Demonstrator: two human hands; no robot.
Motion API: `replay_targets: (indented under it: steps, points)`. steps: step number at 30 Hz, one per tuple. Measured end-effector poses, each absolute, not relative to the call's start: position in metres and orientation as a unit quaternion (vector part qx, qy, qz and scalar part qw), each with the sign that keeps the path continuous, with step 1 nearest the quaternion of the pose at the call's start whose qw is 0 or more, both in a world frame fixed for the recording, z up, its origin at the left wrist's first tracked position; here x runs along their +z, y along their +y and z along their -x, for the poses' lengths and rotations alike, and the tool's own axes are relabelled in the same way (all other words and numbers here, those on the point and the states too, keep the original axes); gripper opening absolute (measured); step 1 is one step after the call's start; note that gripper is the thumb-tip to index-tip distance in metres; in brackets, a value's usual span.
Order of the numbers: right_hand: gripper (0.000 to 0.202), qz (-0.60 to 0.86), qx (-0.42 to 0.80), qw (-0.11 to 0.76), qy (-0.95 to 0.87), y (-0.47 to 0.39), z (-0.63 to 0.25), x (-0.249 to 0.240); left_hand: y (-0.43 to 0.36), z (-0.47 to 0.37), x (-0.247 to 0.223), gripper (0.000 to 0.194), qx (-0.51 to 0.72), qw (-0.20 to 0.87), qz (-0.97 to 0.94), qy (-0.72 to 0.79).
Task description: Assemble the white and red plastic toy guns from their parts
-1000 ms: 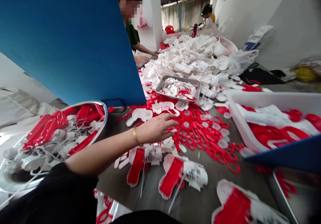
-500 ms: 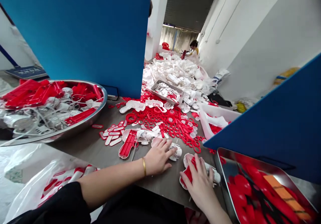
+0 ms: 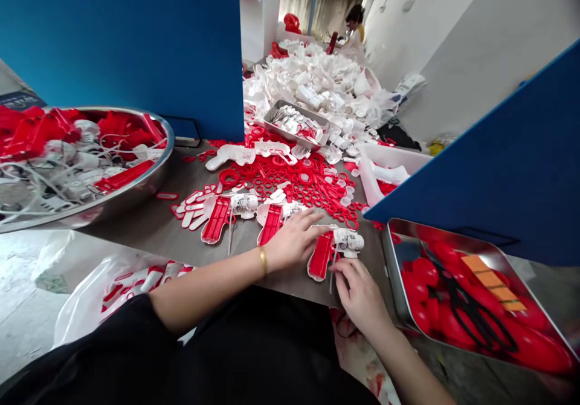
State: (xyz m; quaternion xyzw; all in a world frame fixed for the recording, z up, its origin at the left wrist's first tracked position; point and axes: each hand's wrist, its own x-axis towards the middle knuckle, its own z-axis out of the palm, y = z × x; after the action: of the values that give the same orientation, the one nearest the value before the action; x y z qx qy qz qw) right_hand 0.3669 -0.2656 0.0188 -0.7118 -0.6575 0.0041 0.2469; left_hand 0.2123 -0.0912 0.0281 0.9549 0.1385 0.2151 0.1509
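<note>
Three toy gun half-shells lie in a row on the grey table, each with a red battery box in its grip and a white motor unit with wires. My left hand [image 3: 292,242] reaches over the middle half-shell [image 3: 270,223], fingers stretched out, fingertips near the right half-shell [image 3: 322,255]. The right half-shell's motor unit [image 3: 348,242] faces right. Below it, my right hand [image 3: 360,293] has curled fingers, thumb and forefinger at the thin white cable [image 3: 332,278]. Farther left is another half-shell [image 3: 216,220], a cable hanging from it.
A metal basin [image 3: 168,145] of red boxes and wired motors stands left. Red rings and small parts [image 3: 294,178] are heaped behind. A metal tray [image 3: 393,260] with red parts and black scissors [image 3: 471,308] is at right. Blue partitions [image 3: 149,42] flank the table; a person [image 3: 356,24] sits far back.
The view has tipped downward. My right hand has come off the right half-shell to its lower edge by the cable, and that half-shell now stands turned, grip down. My left hand has shifted slightly right.
</note>
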Motion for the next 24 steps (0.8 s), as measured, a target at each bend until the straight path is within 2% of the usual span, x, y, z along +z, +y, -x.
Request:
replay_targets:
  steps: [5,8,11,14,19,21,24]
  points:
    - [0.033,0.673,0.042,0.196,-0.712,-0.275,-0.364,0.009,-0.102,-0.241,0.009,0.043,0.127,0.121,-0.983,0.051]
    - [0.03,0.619,0.069,0.177,-0.762,-0.273,-0.36,0.02,-0.109,-0.226,0.001,0.044,0.119,0.115,-0.985,0.045]
    - [0.022,0.606,0.07,0.248,-0.753,-0.26,-0.36,0.035,-0.116,-0.2,0.001,0.044,0.12,0.114,-0.985,0.052]
    - [0.021,0.655,-0.016,0.356,-0.667,-0.239,-0.364,0.037,-0.114,-0.186,0.016,0.044,0.121,0.12,-0.983,0.069]
    - [0.019,0.659,-0.043,0.378,-0.649,-0.227,-0.362,0.017,-0.06,-0.221,0.07,0.03,0.144,0.134,-0.974,0.113]
    - [0.02,0.664,-0.066,0.387,-0.637,-0.232,-0.359,0.011,-0.025,-0.246,0.082,0.032,0.093,0.084,-0.975,0.185]
    - [0.022,0.68,-0.082,0.409,-0.603,-0.24,-0.358,0.007,0.016,-0.28,0.078,0.028,0.036,0.063,-0.972,0.222]
